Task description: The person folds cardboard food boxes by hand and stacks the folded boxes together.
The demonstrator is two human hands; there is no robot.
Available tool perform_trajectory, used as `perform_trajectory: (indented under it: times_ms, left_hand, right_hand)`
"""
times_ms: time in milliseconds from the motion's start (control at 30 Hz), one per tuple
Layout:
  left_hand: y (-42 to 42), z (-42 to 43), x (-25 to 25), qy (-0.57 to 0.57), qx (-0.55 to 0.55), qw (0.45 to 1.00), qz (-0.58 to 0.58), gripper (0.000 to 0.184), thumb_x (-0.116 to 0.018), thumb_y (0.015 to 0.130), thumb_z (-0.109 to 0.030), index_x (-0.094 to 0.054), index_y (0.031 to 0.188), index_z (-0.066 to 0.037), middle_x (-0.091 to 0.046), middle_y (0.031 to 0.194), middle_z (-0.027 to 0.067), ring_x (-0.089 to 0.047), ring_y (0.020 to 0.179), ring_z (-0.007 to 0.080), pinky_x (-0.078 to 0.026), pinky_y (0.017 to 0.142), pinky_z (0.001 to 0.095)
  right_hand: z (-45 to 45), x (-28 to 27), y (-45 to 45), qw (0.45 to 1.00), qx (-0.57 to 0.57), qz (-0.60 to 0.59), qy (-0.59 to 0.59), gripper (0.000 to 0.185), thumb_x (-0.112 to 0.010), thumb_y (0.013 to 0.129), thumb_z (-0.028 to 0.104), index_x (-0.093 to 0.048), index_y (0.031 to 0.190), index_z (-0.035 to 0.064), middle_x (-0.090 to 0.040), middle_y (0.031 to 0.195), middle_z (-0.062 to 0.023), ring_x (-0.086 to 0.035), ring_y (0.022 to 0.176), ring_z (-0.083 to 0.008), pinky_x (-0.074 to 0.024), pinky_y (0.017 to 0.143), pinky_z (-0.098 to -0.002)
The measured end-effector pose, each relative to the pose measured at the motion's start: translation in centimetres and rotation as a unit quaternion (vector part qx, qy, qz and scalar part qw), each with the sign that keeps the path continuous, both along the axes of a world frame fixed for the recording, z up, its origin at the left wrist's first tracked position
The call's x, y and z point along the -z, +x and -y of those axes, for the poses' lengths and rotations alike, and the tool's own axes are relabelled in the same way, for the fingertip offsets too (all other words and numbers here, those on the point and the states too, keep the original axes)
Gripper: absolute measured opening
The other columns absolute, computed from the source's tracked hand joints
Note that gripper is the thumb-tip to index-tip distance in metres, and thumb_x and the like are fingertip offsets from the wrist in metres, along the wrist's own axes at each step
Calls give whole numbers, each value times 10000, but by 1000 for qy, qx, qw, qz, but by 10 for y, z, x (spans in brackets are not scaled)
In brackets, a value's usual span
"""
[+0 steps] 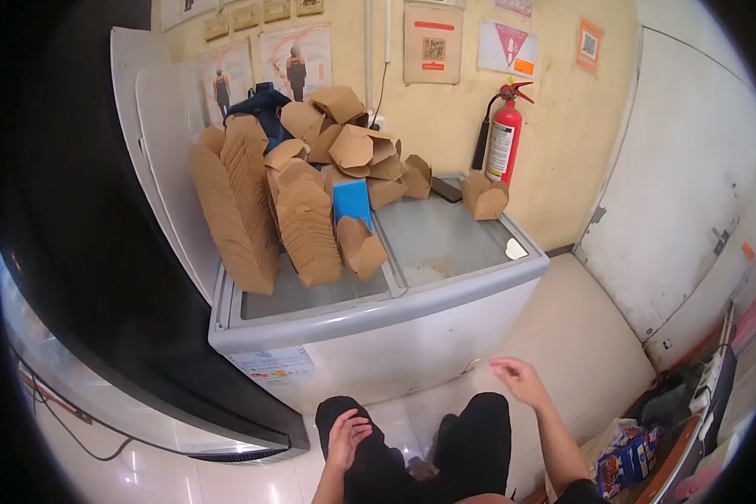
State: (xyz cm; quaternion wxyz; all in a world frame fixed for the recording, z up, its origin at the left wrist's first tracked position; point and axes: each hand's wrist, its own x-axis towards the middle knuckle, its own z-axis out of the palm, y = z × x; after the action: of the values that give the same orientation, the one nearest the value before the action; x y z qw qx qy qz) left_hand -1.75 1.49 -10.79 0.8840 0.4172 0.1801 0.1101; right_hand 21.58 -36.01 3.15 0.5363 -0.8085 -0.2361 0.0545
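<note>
"Yellow wall (445, 139) behind the freezer (395, 349), and brown boxes across its top. Where are they thickest?"

"At the freezer's left end: a tall stack (239, 210) and a shorter stack (309, 223), both nested. Loose boxes (365, 151) crowd its back, and one lone box (485, 197) sits at its right end, near the extinguisher (504, 139)."

"And the hands?"

"Both look empty. The left hand (349, 433) is low in front of the freezer, over a knee (341, 412), fingers slightly spread and bent. The right hand (519, 380) is in front of the freezer's right part, fingers loosely extended. I can't tell whether it touches anything."

"How should one handle those boxes well?"

"Lightly, I'd say. They look like thin card, so a hard pinch could crease a wall. Steady the stack with one hand and ease a single box off with the other, since nested ones may cling. Mind the leaning tops at the freezer's left end; a sideways knock could spill them. Keep any flaps from snagging, too."
</note>
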Motion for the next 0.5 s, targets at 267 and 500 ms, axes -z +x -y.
perform_trajectory:
  times_ms: [267,500]
  left_hand:
    - [0,0,2,-15,-22,1000,4,355,-477,1096,-211,-491,1401,-28,-649,1197,179,-682,1066,287,-562,992,454]
    - [4,-2,5,-3,-17,1000,-14,362,-506,1088,-211,-492,1402,-31,-643,1206,174,-676,1102,299,-561,1007,466]
  right_hand:
    - [-109,-76,86,972,7,232,35,231,-717,899,68,-740,1129,58,-682,1145,-125,-662,1006,-252,-530,886,-344]
    - [-280,-155,130,881,-124,455,-43,426,-768,826,77,-677,1238,140,-594,1343,-110,-569,1191,-338,-482,1006,-442]
